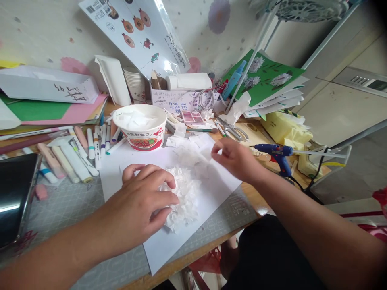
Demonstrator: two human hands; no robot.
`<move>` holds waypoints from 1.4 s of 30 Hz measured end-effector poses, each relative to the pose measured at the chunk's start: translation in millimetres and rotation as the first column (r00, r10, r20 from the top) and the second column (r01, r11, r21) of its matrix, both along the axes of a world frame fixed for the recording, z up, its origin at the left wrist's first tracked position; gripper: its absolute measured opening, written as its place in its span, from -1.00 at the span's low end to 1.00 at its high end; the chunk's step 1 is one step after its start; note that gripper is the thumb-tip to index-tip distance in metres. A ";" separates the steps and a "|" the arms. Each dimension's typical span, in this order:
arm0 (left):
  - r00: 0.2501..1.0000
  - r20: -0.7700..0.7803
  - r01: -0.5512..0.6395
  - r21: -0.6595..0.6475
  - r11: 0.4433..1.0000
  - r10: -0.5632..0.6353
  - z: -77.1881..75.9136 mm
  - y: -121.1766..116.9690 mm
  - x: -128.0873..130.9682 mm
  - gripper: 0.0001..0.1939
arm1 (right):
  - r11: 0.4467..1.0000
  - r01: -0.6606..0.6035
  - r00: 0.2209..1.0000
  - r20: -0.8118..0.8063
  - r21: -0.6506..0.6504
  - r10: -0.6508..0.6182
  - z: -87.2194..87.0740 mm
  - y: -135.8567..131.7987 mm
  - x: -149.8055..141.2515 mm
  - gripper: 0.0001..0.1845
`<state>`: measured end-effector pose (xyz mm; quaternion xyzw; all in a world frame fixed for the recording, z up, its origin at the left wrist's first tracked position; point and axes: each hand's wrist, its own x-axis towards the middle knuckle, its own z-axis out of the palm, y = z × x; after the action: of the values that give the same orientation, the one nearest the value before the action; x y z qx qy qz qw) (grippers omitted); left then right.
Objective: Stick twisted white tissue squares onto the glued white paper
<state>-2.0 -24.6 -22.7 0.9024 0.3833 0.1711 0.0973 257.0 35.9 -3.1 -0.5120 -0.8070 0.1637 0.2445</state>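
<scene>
My left hand (146,201) lies over the left side of a ruffled white paper flower (184,201), its fingers apart and bent, fingertips touching the petals. The flower rests on a white sheet of paper (217,185). To the right and farther back, my right hand (234,158) is closed in a pinch at the edge of several thin white tissue pieces (193,155). Whether a piece is between those fingertips is hard to make out. A paper bowl (140,131) with white tissue scraps inside stands behind my left hand.
Markers (90,143) crowd the left, near a dark tablet-like device (16,197). Scissors (232,129) and a blue hot glue gun (276,155) lie to the right. A grey cutting mat (232,213) lies under the sheet. Green flower artwork (263,74) leans at the back right.
</scene>
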 end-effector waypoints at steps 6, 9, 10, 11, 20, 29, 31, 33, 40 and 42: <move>1.000 -0.009 0.019 0.021 1.000 -0.019 0.3 1.6 0.4 -0.76 | 0.871 -0.429 0.903 0.109 0.240 0.415 1.4 -40.4 -26.1 -0.85; 1.000 0.003 0.029 0.013 1.000 -0.029 1.2 2.0 0.8 -0.82 | 0.844 -0.521 0.842 0.239 0.126 0.484 -4.2 -49.9 -33.7 -0.79; 0.999 0.011 0.033 0.013 0.999 -0.033 1.4 2.0 0.9 -0.83 | 0.848 -0.523 0.841 0.213 0.086 0.497 -4.8 -49.6 -33.4 -0.78; 0.999 0.019 0.035 0.015 0.999 -0.036 1.5 1.9 0.8 -0.82 | 0.851 -0.524 0.846 0.148 0.047 0.512 -4.7 -48.0 -31.9 -0.78; 0.998 0.031 0.050 0.007 0.999 -0.050 2.0 2.0 0.5 -0.79 | 0.976 -0.212 0.824 -0.530 0.041 0.201 5.4 -46.0 -24.4 -0.71; 0.999 0.006 0.051 0.000 0.999 -0.051 2.2 1.9 -0.5 -0.79 | 0.910 -0.413 0.880 -0.241 0.037 0.409 -3.6 -43.7 -41.2 -0.74; 0.999 0.005 0.049 0.006 0.999 -0.049 1.4 2.0 -0.8 -0.80 | 0.896 -0.442 0.874 -0.204 0.047 0.441 -8.1 -41.3 -41.0 -0.72; 0.999 0.004 0.049 0.010 0.999 -0.049 1.1 2.3 -0.9 -0.80 | 0.888 -0.457 0.870 -0.185 0.051 0.458 -11.3 -39.5 -41.2 -0.70; 1.000 0.014 0.014 -0.017 1.000 -0.014 2.0 5.9 -2.6 -0.82 | 0.872 -0.474 0.877 -0.021 0.126 0.480 -11.2 -44.9 -53.4 -0.69; 1.000 0.002 0.009 -0.014 1.000 -0.009 2.5 7.3 -3.7 -0.84 | 0.867 -0.473 0.877 -0.010 0.157 0.480 -13.0 -45.6 -54.8 -0.69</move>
<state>-5.7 -17.3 -20.2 0.9033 0.3802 0.1687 0.1046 202.2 -9.7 -16.1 -0.2731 -0.9122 0.1702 0.2538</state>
